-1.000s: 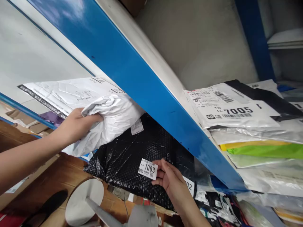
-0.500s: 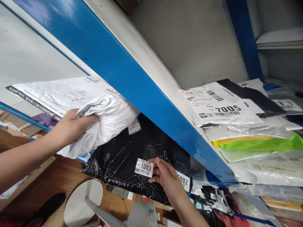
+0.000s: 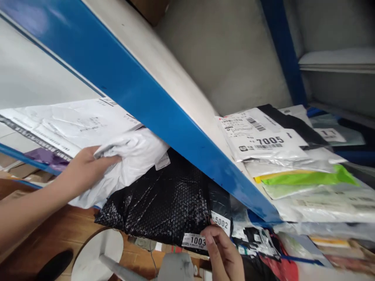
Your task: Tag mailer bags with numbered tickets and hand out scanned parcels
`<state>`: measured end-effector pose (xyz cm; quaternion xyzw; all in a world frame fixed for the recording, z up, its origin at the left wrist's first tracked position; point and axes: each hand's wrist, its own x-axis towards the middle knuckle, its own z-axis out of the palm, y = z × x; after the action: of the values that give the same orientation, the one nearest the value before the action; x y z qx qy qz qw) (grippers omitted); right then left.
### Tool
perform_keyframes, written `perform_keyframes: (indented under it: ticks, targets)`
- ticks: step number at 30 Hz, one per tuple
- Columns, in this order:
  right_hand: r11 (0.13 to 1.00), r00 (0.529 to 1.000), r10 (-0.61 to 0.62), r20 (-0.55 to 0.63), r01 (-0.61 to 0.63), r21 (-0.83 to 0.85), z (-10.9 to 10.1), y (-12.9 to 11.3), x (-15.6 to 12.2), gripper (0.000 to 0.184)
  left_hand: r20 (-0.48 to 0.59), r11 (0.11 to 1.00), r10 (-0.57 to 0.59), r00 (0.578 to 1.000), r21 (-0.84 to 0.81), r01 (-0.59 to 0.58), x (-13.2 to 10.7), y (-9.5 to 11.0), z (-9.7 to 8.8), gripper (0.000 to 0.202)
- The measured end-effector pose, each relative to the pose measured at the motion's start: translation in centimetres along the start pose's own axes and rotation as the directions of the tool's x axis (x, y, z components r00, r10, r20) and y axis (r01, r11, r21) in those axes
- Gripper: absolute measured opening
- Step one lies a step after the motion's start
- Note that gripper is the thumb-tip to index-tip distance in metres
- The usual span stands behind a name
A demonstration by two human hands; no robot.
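Note:
My left hand (image 3: 88, 168) grips a crumpled white plastic mailer bag (image 3: 129, 156), thumb on top and fingers hidden beneath its folds. Below it lies a black bubble-wrap parcel (image 3: 164, 195) on the shelf, with a small white label (image 3: 163, 160) near its top. My right hand (image 3: 224, 249) is closed at the right end of a white label printed 1003 (image 3: 191, 240), which sits against the black parcel's front edge. Whether the label is stuck down I cannot tell. Just above my right fingers is another label, 5002 (image 3: 221, 222), on a dark parcel.
A blue shelf beam (image 3: 146, 93) slants across above both hands. On the upper shelf at right lies a stack of mailers, topped by one labelled 7005 (image 3: 269, 141). Below are a round white stool-like disc (image 3: 98, 255) and the wooden floor (image 3: 58, 230).
My right hand has moved down with the 1003 label, from in front of the black parcel to its front edge. My left hand keeps hold of the white mailer. The view has shifted slightly.

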<state>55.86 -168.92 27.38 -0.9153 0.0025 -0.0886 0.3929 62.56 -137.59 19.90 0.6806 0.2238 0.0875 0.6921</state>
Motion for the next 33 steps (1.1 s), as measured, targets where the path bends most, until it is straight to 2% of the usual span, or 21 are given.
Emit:
perform_keyframes:
  ticks: [2,3,5,6,7,9,14,23,25,27,29,31,33]
  targets:
    - [0.995,0.996,0.069,-0.061,-0.064,0.083,0.0,0.4,-1.1,0.038,0.122,0.989,0.109,0.987,0.085,-0.12,-0.7,-1.3,1.0,0.026]
    - [0.984,0.993,0.104,-0.058,-0.094,0.149,0.1,0.5,-1.4,0.038,0.198,0.97,0.191,0.961,0.112,-0.216,-1.2,-2.1,1.7,0.027]
    - [0.946,0.99,0.139,-0.022,-0.126,0.299,0.4,0.5,-1.7,0.038,0.349,0.887,0.372,0.86,0.139,-0.44,-2.1,-3.7,3.3,0.032]
    - [0.921,0.99,0.143,0.008,-0.136,0.364,0.5,0.5,-1.6,0.038,0.422,0.841,0.417,0.805,0.156,-0.517,-2.6,-4.6,4.1,0.034]
    - [0.896,0.988,0.147,0.041,-0.15,0.418,0.6,0.3,-1.4,0.038,0.485,0.803,0.43,0.761,0.18,-0.568,-3.0,-5.4,4.8,0.035]
    - [0.841,0.981,0.179,0.072,-0.191,0.506,0.5,0.0,-0.7,0.037,0.557,0.749,0.416,0.719,0.239,-0.618,-3.6,-6.8,5.9,0.035]
    - [0.716,0.948,0.317,0.002,-0.24,0.656,-0.6,-0.3,0.5,0.032,0.523,0.69,0.397,0.754,0.371,-0.621,-4.0,-8.4,6.5,0.026]
    - [0.779,0.972,0.234,-0.002,-0.186,0.599,-1.6,0.8,-0.6,0.031,0.527,0.584,0.459,0.715,0.427,-0.69,-4.9,-8.5,7.1,0.015]
    - [0.781,0.973,0.231,-0.005,-0.182,0.597,-2.0,0.8,-0.9,0.031,0.518,0.563,0.482,0.707,0.435,-0.703,-5.8,-8.9,7.7,0.024]
    - [0.778,0.973,0.23,-0.019,-0.172,0.604,-2.4,0.6,-1.3,0.03,0.502,0.529,0.495,0.709,0.474,-0.704,-6.9,-9.6,8.5,0.045]
    - [0.775,0.975,0.218,-0.038,-0.15,0.614,-2.8,0.4,-2.0,0.03,0.48,0.486,0.483,0.733,0.549,-0.68,-7.9,-10.7,9.5,0.066]
    - [0.772,0.975,0.216,-0.047,-0.141,0.62,-3.3,0.5,-2.9,0.03,0.471,0.441,0.475,0.743,0.604,-0.664,-8.6,-11.8,10.6,0.07]
    - [0.772,0.97,0.238,-0.056,-0.153,0.616,-3.7,0.8,-4.1,0.03,0.411,0.385,0.53,0.742,0.663,-0.642,-8.8,-12.7,11.5,0.058]
